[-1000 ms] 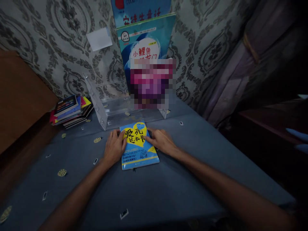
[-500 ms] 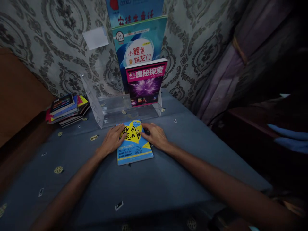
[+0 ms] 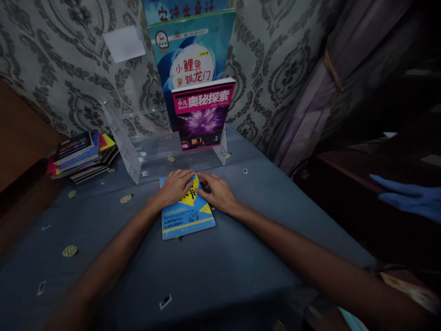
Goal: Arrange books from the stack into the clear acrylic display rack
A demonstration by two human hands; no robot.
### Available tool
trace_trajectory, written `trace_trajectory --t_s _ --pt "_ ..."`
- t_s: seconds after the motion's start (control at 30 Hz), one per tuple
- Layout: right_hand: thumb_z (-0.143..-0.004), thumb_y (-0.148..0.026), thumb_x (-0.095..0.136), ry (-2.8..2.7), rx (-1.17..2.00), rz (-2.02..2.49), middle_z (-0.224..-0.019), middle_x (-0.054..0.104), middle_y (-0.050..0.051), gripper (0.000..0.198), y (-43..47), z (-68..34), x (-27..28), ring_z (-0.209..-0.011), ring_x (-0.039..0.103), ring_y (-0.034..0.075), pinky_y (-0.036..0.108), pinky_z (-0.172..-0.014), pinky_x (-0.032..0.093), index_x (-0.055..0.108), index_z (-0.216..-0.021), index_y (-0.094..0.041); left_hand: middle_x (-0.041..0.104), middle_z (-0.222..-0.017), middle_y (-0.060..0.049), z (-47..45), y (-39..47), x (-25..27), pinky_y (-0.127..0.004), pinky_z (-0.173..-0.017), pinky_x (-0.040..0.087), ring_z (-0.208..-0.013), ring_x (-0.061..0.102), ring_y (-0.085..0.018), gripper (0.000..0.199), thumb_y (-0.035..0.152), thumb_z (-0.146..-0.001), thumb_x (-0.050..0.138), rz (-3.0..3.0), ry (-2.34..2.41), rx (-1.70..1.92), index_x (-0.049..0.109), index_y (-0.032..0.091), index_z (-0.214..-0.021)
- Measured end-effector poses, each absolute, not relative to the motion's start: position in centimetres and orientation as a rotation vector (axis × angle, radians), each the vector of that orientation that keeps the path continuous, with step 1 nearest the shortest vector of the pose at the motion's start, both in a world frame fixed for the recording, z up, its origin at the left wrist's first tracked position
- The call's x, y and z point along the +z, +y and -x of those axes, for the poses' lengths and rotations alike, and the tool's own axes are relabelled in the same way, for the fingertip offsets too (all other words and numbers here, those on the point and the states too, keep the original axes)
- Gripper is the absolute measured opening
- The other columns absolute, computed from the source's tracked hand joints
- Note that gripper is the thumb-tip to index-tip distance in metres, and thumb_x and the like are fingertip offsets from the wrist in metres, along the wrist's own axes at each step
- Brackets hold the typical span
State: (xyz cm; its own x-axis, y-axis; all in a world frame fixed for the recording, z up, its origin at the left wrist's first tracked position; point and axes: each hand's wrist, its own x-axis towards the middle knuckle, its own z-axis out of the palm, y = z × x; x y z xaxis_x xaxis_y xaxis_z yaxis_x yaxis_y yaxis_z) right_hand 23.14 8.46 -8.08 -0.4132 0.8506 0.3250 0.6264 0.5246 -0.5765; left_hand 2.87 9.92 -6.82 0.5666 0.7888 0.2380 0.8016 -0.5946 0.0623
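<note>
A blue book [image 3: 182, 217] with a yellow heart on its cover lies on the cloth-covered table. My left hand [image 3: 177, 185] rests flat over the upper left of the cover, fingers stretched out and hiding part of the title. At the upper right edge of the same book, my right hand [image 3: 217, 193] is curled, its thumb on the cover and its fingertips by the top corner. The fingertips of both hands come close together near the top edge.
Behind the book stands a clear acrylic rack [image 3: 156, 156] with a pink-and-purple book [image 3: 204, 117] and a tall teal book [image 3: 161, 59]. A book stack [image 3: 81, 154] sits at left. A blue-gloved hand [image 3: 409, 195] shows at right, near a curtain [image 3: 310, 115].
My left hand has slid right and up across the cover, toward my right hand, and now covers more of the title. My right hand stays at the book's edge. The camera view has shifted slightly.
</note>
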Motion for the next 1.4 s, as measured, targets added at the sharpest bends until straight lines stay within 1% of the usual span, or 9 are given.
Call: trace_trajectory --t_s 0.2,0.4,0.53,0.67,0.77,0.87,0.93,1.17,1.4 --pt "-0.087 -0.019 0.064 -2.133 0.47 1.087 -0.12 0.071 0.01 0.049 8.7 -23.3 -8.7 -0.108 0.064 0.027 0.042 -0.093 0.053 0.059 -0.136 -0.02 0.057 -0.147 -0.01 -2.7 10.0 -7.1 -0.043 -0.108 0.039 -0.128 0.052 -0.025 0.044 0.03 -0.104 0.04 2.75 -1.394 -0.396 0.054 0.017 -0.143" --pt "-0.088 -0.014 0.059 -2.154 0.52 0.957 -0.11 0.074 0.007 0.038 8.9 -23.4 -9.1 -0.104 0.063 0.025 0.04 -0.091 0.053 0.068 -0.124 -0.022 0.057 -0.147 -0.01 -2.6 10.1 -7.3 -0.043 -0.107 0.039 -0.128 0.051 -0.024 0.043 0.029 -0.104 0.039 2.76 -1.415 -0.418 0.054 0.017 -0.143" --pt "-0.09 -0.016 0.057 -2.136 0.549 0.939 -0.096 0.074 0.008 0.027 8.5 -23.7 -8.6 -0.093 0.065 0.022 0.035 -0.084 0.052 0.074 -0.111 -0.02 0.057 -0.147 -0.01 -2.6 10.1 -7.3 -0.042 -0.108 0.038 -0.128 0.051 -0.025 0.043 0.03 -0.104 0.04 2.757 -1.409 -0.425 0.054 0.016 -0.142" --pt "-0.091 -0.025 0.06 -2.142 0.614 0.898 -0.078 0.071 0.004 0.018 7.7 -24.6 -7.9 -0.071 0.062 0.016 0.028 -0.069 0.047 0.076 -0.092 -0.017 0.058 -0.146 -0.009 -2.5 10.2 -7.4 -0.043 -0.106 0.04 -0.127 0.052 -0.025 0.044 0.031 -0.104 0.039 2.761 -1.402 -0.435 0.054 0.017 -0.142" --pt "-0.092 -0.031 0.057 -2.148 0.72 0.847 -0.064 0.063 -0.001 0.025 6.7 -25.2 -7.4 -0.058 0.053 0.012 0.024 -0.059 0.04 0.073 -0.08 -0.015 0.057 -0.146 -0.01 -2.5 10.3 -7.4 -0.044 -0.107 0.04 -0.127 0.052 -0.026 0.045 0.032 -0.104 0.039 2.761 -1.406 -0.443 0.054 0.017 -0.142" --pt "-0.092 -0.035 0.056 -2.114 0.763 0.855 -0.057 0.056 -0.002 0.032 5.1 -25.7 -7.1 -0.054 0.048 0.011 0.023 -0.055 0.036 0.069 -0.072 -0.014 0.057 -0.146 -0.01 -2.5 10.3 -7.4 -0.044 -0.108 0.039 -0.127 0.052 -0.026 0.045 0.032 -0.103 0.039 2.76 -1.41 -0.456 0.054 0.017 -0.142" --pt "-0.093 -0.037 0.056 -2.102 0.769 0.876 -0.055 0.055 -0.002 0.033 3.6 -26.2 -7.1 -0.054 0.047 0.011 0.024 -0.054 0.035 0.069 -0.071 -0.015 0.057 -0.147 -0.009 -2.5 10.3 -7.4 -0.044 -0.109 0.039 -0.128 0.052 -0.025 0.044 0.032 -0.103 0.039 2.762 -1.415 -0.46 0.055 0.018 -0.142" --pt "-0.094 -0.038 0.058 -2.123 0.772 0.911 -0.064 0.066 0.0 0.03 -0.3 -27.9 -7.4 -0.055 0.053 0.011 0.024 -0.055 0.039 0.075 -0.085 -0.014 0.059 -0.143 -0.01 -2.8 10.0 -7.1 -0.046 -0.108 0.041 -0.127 0.052 -0.027 0.043 0.03 -0.101 0.04 2.752 -1.42 -0.485 0.057 0.017 -0.139" --pt "-0.096 -0.044 0.055 -2.108 0.84 0.902 -0.064 0.066 0.0 0.037 0.1 -28.1 -7.1 -0.056 0.052 0.012 0.025 -0.055 0.037 0.075 -0.084 -0.016 0.071 -0.117 -0.012 -3.7 6.9 -5.6 -0.044 -0.1 0.049 -0.111 0.062 -0.027 0.031 0.03 -0.1 0.044 2.669 -1.453 -0.422 0.069 0.016 -0.114"
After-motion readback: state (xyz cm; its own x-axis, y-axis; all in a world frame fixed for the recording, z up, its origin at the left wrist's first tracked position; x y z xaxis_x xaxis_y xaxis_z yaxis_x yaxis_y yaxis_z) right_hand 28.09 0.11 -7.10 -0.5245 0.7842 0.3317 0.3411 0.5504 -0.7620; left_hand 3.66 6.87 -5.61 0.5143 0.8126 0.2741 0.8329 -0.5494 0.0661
